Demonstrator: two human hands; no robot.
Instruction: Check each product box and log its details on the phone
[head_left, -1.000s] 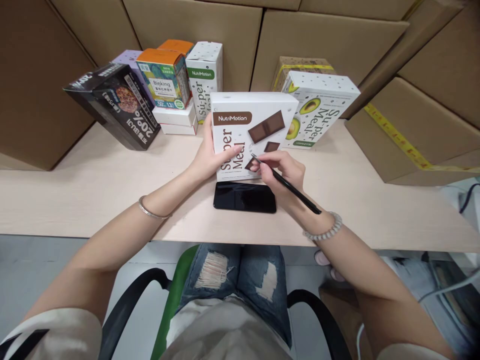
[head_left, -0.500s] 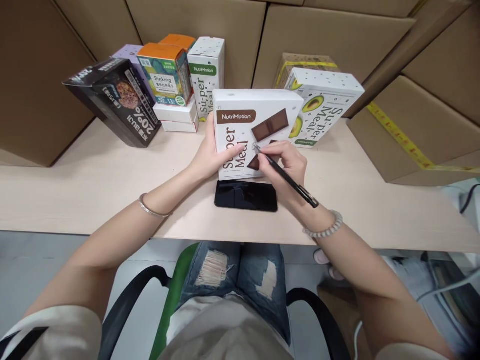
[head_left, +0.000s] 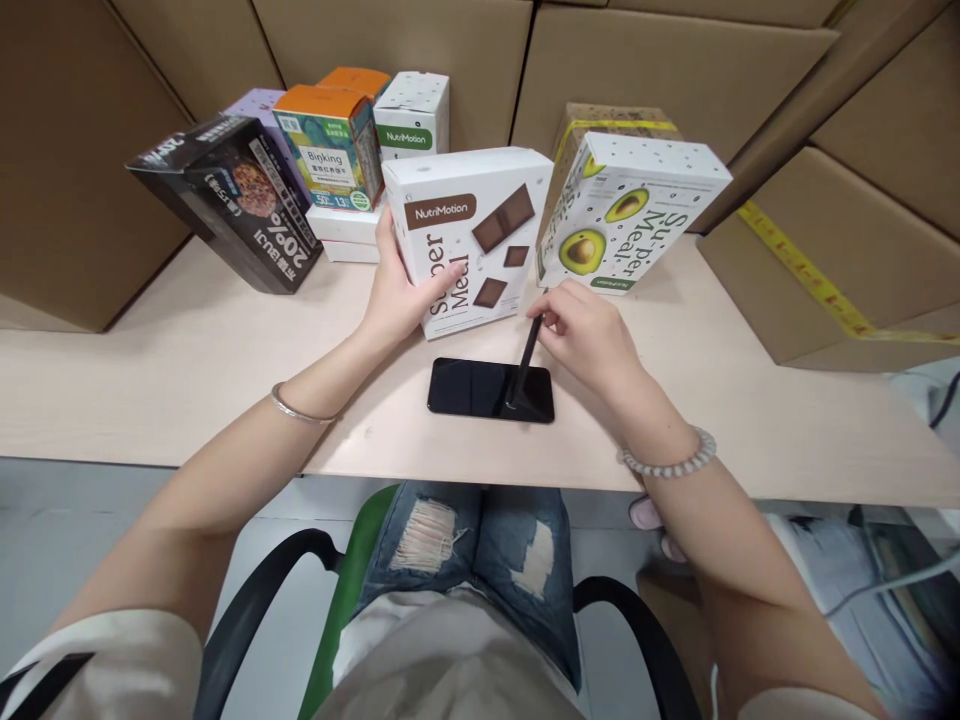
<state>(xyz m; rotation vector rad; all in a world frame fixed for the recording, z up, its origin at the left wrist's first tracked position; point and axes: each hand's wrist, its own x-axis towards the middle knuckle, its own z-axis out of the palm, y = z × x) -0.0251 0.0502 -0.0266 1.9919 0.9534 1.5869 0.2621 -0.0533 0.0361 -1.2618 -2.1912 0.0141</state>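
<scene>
My left hand [head_left: 409, 290] is closed around the left edge of a white NutriMotion box [head_left: 457, 225] with chocolate pieces printed on it, thumb across its front. The box is tilted, its lower edge near the table. Between the fingers of my right hand [head_left: 581, 325] is a black pen [head_left: 529, 355], pointing down toward me over the right part of a dark smartphone [head_left: 469, 388]. Whether the pen touches the phone, I cannot tell. A white box with avocado prints [head_left: 630, 220] leans just beyond my right hand.
Along the back left stand a black cookie box [head_left: 240, 200], a Binking box [head_left: 330, 150] on white boxes, and another NutriMotion box [head_left: 412, 110]. A taped brown carton [head_left: 832, 270] sits at the right. Large cardboard boxes [head_left: 405, 50] line the back.
My left hand has moved the chocolate box left and up, tilting it. My right hand has come away from its front, and the pen has swung round to point down over the phone.
</scene>
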